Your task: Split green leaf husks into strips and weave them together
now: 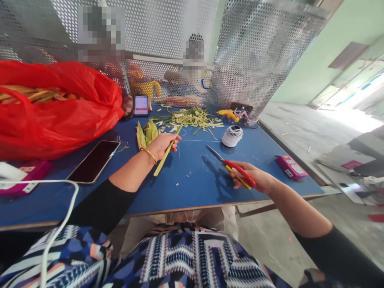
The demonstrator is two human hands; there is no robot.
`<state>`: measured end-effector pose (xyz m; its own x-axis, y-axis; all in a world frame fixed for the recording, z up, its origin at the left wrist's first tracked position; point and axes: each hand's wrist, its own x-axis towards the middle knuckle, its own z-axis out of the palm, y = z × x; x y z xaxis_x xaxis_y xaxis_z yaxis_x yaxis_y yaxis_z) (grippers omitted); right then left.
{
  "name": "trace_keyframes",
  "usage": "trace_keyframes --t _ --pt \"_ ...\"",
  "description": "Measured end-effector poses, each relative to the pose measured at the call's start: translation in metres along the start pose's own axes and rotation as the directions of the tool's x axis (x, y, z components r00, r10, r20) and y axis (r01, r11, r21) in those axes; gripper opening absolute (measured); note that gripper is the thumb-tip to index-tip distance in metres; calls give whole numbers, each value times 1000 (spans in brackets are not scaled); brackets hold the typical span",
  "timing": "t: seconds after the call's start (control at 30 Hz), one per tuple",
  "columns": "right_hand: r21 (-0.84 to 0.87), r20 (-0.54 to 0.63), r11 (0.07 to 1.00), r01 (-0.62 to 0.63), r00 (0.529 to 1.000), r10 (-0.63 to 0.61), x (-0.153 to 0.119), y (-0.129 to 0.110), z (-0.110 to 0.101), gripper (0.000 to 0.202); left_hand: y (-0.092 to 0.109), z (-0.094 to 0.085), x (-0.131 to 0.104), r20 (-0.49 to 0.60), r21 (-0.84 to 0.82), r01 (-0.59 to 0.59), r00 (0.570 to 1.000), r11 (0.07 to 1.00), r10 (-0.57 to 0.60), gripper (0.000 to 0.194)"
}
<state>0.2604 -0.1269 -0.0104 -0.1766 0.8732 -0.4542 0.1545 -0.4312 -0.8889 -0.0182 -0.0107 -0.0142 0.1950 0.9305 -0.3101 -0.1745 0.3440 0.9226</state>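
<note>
My left hand (165, 145) is closed around a thin bundle of green plant strips (162, 165), which slants up and to the right. A white thread (199, 140) runs from this hand across to a spool of white thread (232, 137). In my right hand (250, 176) is a pair of scissors (240, 171) with red and yellow handles, blades pointing up and left, apart from the thread. Just beyond my left hand lie broad green leaf pieces (147, 134). Behind them spreads a pile of pale green trimmings (195, 119).
A red plastic bag (60, 124) of plant strips fills the left, beside a dark phone (94, 162). A white cable (70, 208) crosses the near left. A pink box (291, 167) sits near the right edge; a perforated metal screen (168, 32) borders the blue table (186, 192).
</note>
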Motion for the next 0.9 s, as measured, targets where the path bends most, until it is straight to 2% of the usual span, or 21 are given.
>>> trace_keyframes --t 0.1,0.23,0.33,0.43,0.53,0.63,0.67,0.7,0.77,0.83,0.9 --pt "157 56 988 9 998 -18 -2 -1 7 46 0 0 0 -6 7 -4 1000 1000 4 33" --pt "186 57 982 2 998 -13 10 -7 20 32 1 1 -2 -12 11 -7 1000 1000 7 33" --pt "181 3 983 7 1000 -8 23 -13 30 29 1 2 -4 -14 12 3 1000 1000 -3 33" --pt "165 -108 986 39 994 -22 37 -18 38 29 1 4 -5 -19 24 6 1000 1000 -5 33" --pt "74 -205 993 92 976 -76 49 -18 42 33 2 4 -5 -22 35 0 1000 999 0 33" --pt "-197 -268 975 106 950 -158 55 -17 40 35 3 4 -5 -21 40 -2 1000 999 2 33" --pt "-351 -281 931 95 938 -202 56 -16 39 33 3 4 -4 -18 40 0 1000 999 1 33" --pt "-521 -292 851 68 923 -252 56 -16 38 30 4 3 -4 -12 39 2 1000 999 -1 33" --pt "-808 -301 588 -41 886 -353 55 -17 38 28 5 1 -4 17 34 6 1000 999 -7 33" --pt "-930 -287 334 -152 869 -403 54 -20 39 32 7 -1 -4 72 30 6 997 1000 -8 32" --pt "-965 -248 182 -189 883 -398 53 -24 40 33 9 -3 -6 129 31 -10 992 999 6 31"
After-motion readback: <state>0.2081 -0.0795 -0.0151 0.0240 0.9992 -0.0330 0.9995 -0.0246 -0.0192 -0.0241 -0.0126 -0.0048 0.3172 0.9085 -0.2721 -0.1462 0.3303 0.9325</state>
